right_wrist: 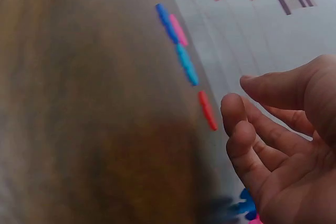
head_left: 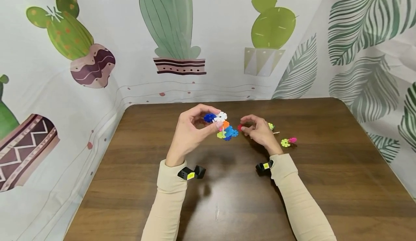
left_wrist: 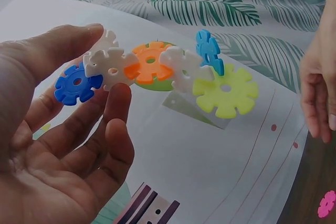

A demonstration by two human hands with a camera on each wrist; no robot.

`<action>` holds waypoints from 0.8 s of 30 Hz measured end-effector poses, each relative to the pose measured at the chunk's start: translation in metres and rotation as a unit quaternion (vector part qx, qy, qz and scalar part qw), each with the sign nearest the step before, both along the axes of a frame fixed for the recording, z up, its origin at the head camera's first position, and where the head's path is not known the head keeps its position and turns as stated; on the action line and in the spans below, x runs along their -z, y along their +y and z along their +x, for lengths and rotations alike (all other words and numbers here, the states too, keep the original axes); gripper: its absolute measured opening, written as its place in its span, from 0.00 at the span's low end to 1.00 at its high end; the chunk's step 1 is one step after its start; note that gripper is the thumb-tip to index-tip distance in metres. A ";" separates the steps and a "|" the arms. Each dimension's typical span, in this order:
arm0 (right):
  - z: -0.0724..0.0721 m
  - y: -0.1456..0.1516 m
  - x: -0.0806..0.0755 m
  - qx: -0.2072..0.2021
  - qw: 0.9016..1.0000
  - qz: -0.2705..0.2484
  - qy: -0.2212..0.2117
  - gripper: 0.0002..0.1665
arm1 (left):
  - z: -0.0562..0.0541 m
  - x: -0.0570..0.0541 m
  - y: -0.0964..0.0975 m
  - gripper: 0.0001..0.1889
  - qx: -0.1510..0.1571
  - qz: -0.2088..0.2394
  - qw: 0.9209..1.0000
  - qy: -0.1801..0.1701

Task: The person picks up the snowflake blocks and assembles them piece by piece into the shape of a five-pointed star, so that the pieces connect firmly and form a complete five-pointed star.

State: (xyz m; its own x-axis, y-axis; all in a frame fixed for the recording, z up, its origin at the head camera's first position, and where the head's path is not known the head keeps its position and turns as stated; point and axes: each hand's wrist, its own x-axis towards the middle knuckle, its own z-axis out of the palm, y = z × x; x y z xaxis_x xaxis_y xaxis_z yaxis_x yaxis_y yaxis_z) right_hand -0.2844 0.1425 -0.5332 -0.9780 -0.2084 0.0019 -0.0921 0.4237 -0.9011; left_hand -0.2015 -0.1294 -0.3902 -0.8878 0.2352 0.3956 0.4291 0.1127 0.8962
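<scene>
My left hand (head_left: 193, 129) pinches a chain of notched plastic snowflake discs (left_wrist: 150, 61) by a white disc (left_wrist: 111, 66) between thumb and fingers. The chain also has a dark blue disc (left_wrist: 79, 84), an orange disc, another white one, a light blue one standing at an angle and a yellow-green disc (left_wrist: 226, 92) at the far end. My right hand (head_left: 259, 130) is beside a red disc (right_wrist: 207, 110); in the right wrist view its fingertips are apart from the disc, with nothing between them.
Near the red disc lie a light blue disc (right_wrist: 187, 65), a dark blue disc (right_wrist: 167, 23) and a pink disc (right_wrist: 179, 29). Right of my right hand, a yellow-green disc (head_left: 285, 142) and a pink disc (head_left: 293, 140) rest on the brown table (head_left: 325, 183). A printed cloth hangs behind.
</scene>
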 end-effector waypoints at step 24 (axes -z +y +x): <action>-0.003 -0.002 0.013 0.017 0.996 0.086 0.033 0.16 | 0.000 0.001 0.001 0.14 0.005 -0.004 1.000 -0.007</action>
State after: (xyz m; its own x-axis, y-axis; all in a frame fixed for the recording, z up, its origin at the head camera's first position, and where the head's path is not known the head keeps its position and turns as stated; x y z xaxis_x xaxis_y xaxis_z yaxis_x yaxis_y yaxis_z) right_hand -0.2869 0.1410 -0.5466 -0.9835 -0.1779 0.0327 -0.1310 0.5759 -0.8070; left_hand -0.2017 -0.1281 -0.3911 -0.8911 0.2465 0.3810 0.4174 0.1161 0.9013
